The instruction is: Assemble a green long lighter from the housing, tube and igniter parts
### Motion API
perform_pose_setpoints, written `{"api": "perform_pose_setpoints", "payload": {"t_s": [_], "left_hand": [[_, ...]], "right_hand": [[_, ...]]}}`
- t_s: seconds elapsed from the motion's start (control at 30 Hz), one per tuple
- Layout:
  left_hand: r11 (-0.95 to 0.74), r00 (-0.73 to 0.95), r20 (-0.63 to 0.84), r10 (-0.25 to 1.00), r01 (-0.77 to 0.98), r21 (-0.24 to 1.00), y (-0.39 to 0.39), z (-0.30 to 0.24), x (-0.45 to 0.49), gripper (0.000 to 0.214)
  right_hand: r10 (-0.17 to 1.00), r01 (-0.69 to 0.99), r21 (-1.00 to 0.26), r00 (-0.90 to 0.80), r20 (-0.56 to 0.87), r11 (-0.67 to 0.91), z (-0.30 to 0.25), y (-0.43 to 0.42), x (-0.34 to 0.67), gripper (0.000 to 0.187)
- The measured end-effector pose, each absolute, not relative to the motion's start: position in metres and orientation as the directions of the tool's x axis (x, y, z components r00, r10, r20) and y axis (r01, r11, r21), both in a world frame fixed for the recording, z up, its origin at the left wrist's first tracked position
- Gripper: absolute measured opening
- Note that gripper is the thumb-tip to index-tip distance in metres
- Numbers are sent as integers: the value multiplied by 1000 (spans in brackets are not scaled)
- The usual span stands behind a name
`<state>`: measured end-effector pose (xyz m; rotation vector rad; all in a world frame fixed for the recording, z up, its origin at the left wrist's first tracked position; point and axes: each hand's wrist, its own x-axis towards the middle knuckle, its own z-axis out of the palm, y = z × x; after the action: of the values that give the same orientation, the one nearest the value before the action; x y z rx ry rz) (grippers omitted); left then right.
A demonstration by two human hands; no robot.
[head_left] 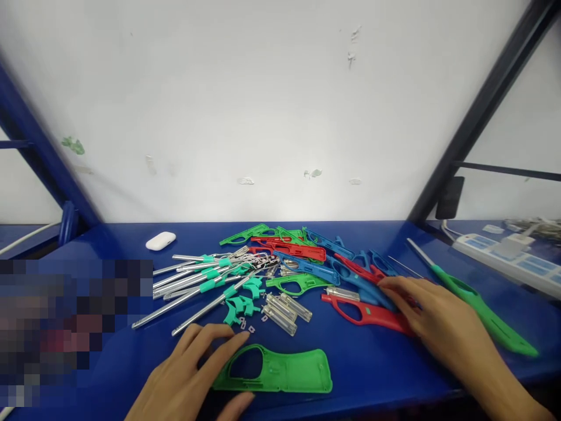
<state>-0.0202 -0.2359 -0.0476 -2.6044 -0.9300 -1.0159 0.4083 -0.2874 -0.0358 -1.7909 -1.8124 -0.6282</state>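
Observation:
A green lighter shell half [307, 369] lies hollow side up near the table's front edge. My left hand [193, 365] is at its handle end, thumb and fingers apart around it; whether they touch it is unclear. My right hand [432, 313] reaches over the right of the pile, fingers extended onto a red lighter shell [370, 314] and blue shells [366, 283]. The undersides of its fingertips are hidden. Between the hands lie clear fuel tanks [280, 313], teal triggers [240, 307] and tiny pale clips [251, 329].
Several metal lighter tubes with teal collars [197, 286] lie to the left, wires toward the middle. More coloured shells [289, 248] are heaped behind. A green long-necked lighter [477, 304] rests at right, beside a power strip [508, 254]. A white case [160, 241] sits back left.

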Motion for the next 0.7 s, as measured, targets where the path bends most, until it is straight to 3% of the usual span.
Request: {"api": "perform_pose_setpoints", "payload": {"t_s": [0.17,0.33,0.43,0.57,0.7], "left_hand": [[-626,392,674,626,769,134,-220,-32,-35,30],[-516,339,590,733,842,158,-196,-19,-44,38],[-511,370,530,764,847,146,-189,-14,-39,37],[-519,404,469,785,843,143,-187,-15,-30,34],[-503,391,452,802,850,157,-186,-18,-29,36]], "right_hand": [[736,996,-81,28,676,37,-31,-293,391,54],[706,925,-151,-152,692,348,-22,-299,327,27],[721,843,-174,-307,622,509,-23,-298,285,18],[745,771,-254,-385,545,585,-30,-295,260,31],[763,757,-313,-356,540,574,-38,-294,261,35]]}}
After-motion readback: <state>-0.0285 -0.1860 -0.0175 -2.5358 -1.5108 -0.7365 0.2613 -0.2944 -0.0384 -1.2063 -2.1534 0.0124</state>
